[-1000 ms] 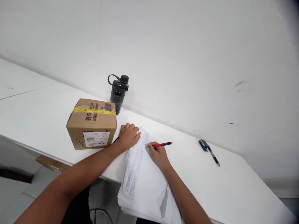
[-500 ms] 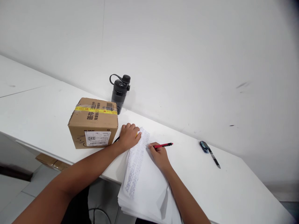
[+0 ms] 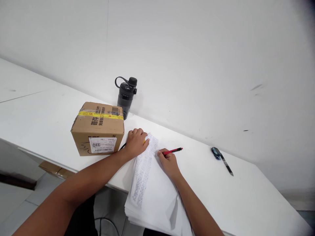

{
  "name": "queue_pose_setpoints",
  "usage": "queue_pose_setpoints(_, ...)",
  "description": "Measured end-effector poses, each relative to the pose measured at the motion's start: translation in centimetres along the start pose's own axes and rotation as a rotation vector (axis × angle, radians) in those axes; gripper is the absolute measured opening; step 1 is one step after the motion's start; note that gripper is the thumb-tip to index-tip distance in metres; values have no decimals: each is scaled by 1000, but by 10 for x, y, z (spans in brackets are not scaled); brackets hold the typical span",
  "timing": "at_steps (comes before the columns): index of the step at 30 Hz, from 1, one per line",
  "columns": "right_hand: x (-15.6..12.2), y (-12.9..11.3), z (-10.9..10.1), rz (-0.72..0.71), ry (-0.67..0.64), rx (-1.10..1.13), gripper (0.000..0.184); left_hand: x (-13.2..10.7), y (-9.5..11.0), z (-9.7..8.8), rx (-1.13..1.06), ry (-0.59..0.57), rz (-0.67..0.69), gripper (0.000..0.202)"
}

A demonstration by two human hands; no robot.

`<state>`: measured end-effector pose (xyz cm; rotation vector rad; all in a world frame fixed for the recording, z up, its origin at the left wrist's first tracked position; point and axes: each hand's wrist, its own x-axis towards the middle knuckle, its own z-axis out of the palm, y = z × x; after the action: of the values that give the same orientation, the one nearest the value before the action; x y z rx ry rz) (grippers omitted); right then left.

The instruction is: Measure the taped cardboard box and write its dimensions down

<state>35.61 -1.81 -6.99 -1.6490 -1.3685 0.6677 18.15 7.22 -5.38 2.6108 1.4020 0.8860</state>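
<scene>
A red pen [image 3: 172, 151] with a black end is pinched in my right hand [image 3: 168, 162], its tip against the top sheet of a thick stack of white paper [image 3: 159, 193]. Dense blue handwriting runs down the left part of that sheet. My left hand [image 3: 135, 142] lies curled at the upper left edge of the stack. A bit of yellow shows under its fingers and a black cord or strap sticks out beside the wrist; what this thing is stays hidden.
Left of my left hand stands a taped cardboard box [image 3: 98, 131] with a shipping label. Behind it is a dark bottle [image 3: 126, 98] with a loop handle. A black pen [image 3: 226, 165] and a small bluish object [image 3: 216, 152] lie at the right on the white table [image 3: 251, 196], near the wall.
Both hands stay nearly in place, my right hand still holding the red pen to the paper. The pen's upper end has tilted up slightly, and the whole view has shifted a little.
</scene>
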Motion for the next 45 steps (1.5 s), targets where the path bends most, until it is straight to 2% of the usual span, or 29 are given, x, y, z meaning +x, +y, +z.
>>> queue_pose_setpoints(3,0,3,-2,-5,34,-7,30,0,1,2,0,22,-24,33)
queue_pose_setpoints(5,1,9,-7,-77,147,-67,32,-1,5,2,30,1,-73,45)
queue_pose_setpoints(8,4,26,-19,-234,317,-318,35,-8,14,1,85,-111,-129,55)
queue_pose_setpoints(9,5,32,-23,-218,287,-417,37,-11,17,0,93,-141,-120,54)
queue_pose_setpoints(11,10,43,-26,-191,249,-468,39,-21,21,-5,85,-152,-54,47)
queue_pose_setpoints(14,12,43,-24,-187,227,-501,49,-41,23,-19,-38,-89,80,42)
queue_pose_setpoints(17,-4,19,-18,-322,124,-359,53,-67,33,-46,-345,81,96,45)
queue_pose_setpoints(20,-42,-21,-4,-438,-113,-124,75,-94,56,-81,-880,231,-119,52)
queue_pose_setpoints(21,-56,-35,4,-461,-166,-84,83,-101,64,-94,-1112,223,-213,53)
queue_pose_setpoints(24,-90,-73,25,-544,-149,4,91,-116,83,-137,-1676,165,-418,53)
queue_pose_setpoints(27,-104,-106,36,-632,-155,22,89,-121,83,-176,-1846,211,-461,57)
queue_pose_setpoints(30,-105,-137,32,-666,-203,-59,80,-122,66,-199,-1898,219,-534,57)
queue_pose_setpoints(33,-90,-163,19,-629,-348,-85,70,-118,36,-209,-1932,153,-699,54)
queue_pose_setpoints(36,-53,-175,0,-498,-471,62,48,-113,-4,-219,-1800,305,-725,50)
queue_pose_setpoints(38,-20,-175,-10,-395,-431,245,36,-108,-35,-229,-1700,366,-725,55)
queue_pose_setpoints(41,24,-166,-14,-300,-318,576,42,-100,-80,-246,-1470,372,-780,59)
queue_pose_setpoints(43,45,-158,-4,-274,-235,739,46,-93,-104,-255,-1232,381,-809,56)
queue_pose_setpoints(45,59,-148,14,-260,-156,800,51,-86,-118,-257,-1000,314,-827,54)
